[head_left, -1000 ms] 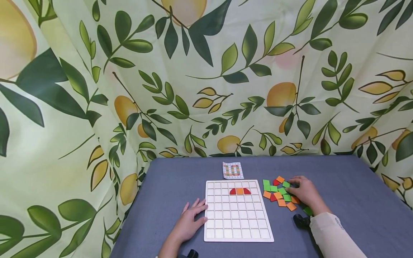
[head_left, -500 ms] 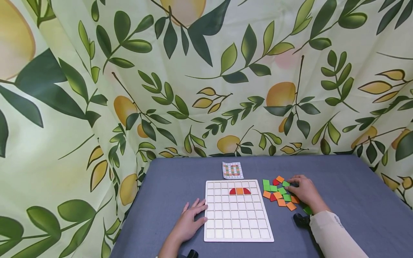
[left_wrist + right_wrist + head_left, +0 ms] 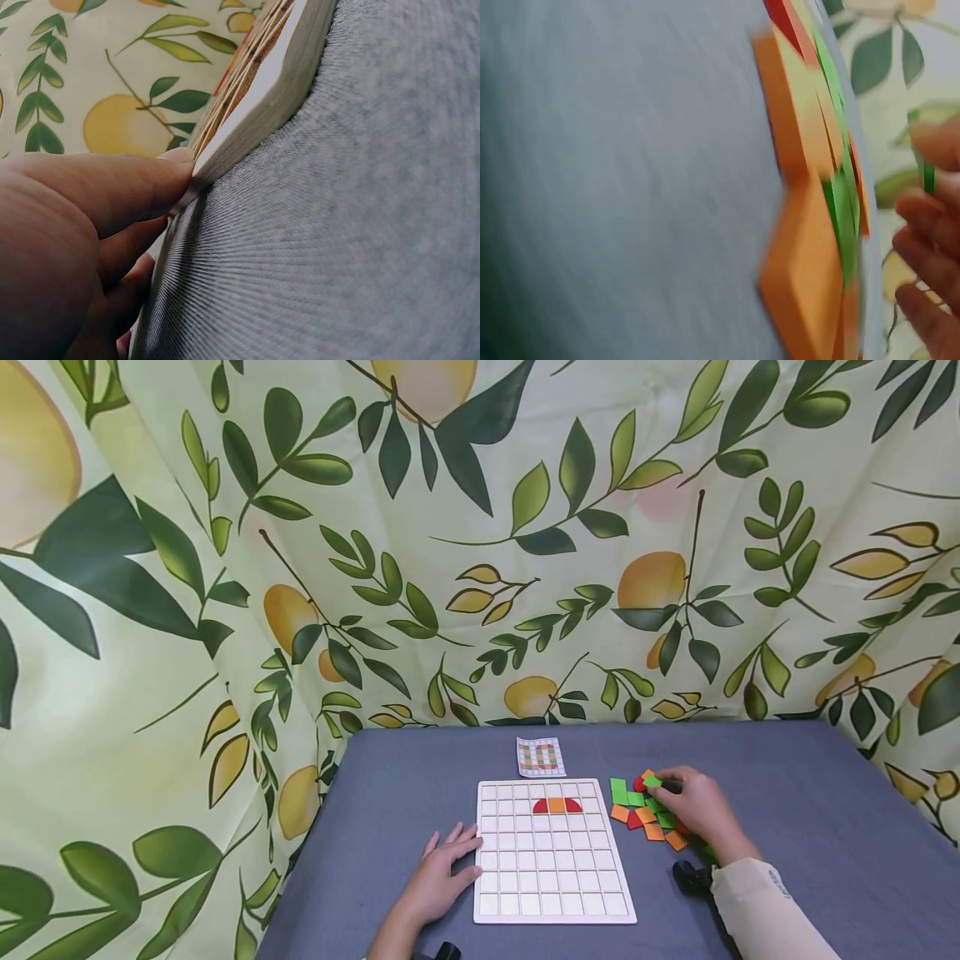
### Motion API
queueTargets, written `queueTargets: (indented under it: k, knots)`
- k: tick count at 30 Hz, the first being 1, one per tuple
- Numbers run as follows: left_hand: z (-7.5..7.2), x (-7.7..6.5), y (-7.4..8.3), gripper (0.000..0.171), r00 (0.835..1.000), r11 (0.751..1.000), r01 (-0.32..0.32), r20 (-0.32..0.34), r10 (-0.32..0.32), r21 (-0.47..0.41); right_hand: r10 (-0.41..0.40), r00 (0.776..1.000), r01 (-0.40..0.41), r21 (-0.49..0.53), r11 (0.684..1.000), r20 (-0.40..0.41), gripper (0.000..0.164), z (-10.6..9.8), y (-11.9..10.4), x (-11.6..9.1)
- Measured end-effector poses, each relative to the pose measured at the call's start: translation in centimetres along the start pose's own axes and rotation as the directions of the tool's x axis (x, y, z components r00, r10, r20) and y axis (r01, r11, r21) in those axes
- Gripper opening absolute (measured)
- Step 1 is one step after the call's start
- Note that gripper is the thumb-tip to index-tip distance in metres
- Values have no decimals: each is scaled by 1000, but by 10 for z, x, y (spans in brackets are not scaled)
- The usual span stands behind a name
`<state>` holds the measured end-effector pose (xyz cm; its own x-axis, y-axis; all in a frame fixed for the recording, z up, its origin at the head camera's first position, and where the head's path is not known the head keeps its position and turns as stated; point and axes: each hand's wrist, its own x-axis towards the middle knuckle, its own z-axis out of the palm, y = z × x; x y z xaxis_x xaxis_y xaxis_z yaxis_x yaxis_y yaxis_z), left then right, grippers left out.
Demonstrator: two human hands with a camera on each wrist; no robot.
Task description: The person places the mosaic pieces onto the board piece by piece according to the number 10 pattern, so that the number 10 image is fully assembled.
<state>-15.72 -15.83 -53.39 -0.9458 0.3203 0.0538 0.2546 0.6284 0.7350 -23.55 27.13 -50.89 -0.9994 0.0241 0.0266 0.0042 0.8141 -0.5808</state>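
Note:
A white grid board (image 3: 551,868) lies on the table; in one upper row sit an orange square tile (image 3: 557,805) and a red curved tile (image 3: 541,807) on either side of it. My left hand (image 3: 438,877) rests at the board's left edge, fingers extended, and in the left wrist view the thumb (image 3: 161,180) touches the board's side. Over the loose tiles my right hand (image 3: 701,806) pinches a green square tile (image 3: 652,781) between thumb and fingers. In the right wrist view that green tile (image 3: 928,169) appears edge-on, raised off the table.
Loose green, orange and red tiles (image 3: 654,832) lie right of the board, some overlapping or hidden under the right hand. A small printed pattern card (image 3: 540,757) lies behind the board. The grey-blue table (image 3: 847,827) meets a leaf-patterned curtain (image 3: 570,610) at the back.
My right hand has picked up a green tile from the pile and shifted slightly left with it. The left hand and the board stay in place.

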Motion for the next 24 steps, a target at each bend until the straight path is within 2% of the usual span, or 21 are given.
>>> queueTargets:
  k: [5,10,12,16,19,24]
  knots:
    - [0,0,0,42,1000,1000,2,0,-2,-5,-163,987,163,8,987,4,37,18,-28,-4]
    - [0,0,1,43,1000,1000,-1,7,1,-3,-280,956,278,34,960,89,30,35,-51,-9]
    - [0,0,1,43,1000,1000,-2,9,2,-4,-300,945,298,36,954,129,29,40,-58,-10]
    - [0,0,1,43,1000,1000,-6,7,6,-9,-295,938,294,34,955,182,26,48,-67,-11]
    - [0,0,1,43,1000,1000,-5,4,5,-13,-300,934,296,53,954,191,24,51,-71,-12]
    - [-1,0,1,42,1000,1000,-5,1,5,-18,-360,912,355,64,933,194,22,53,-73,-12]
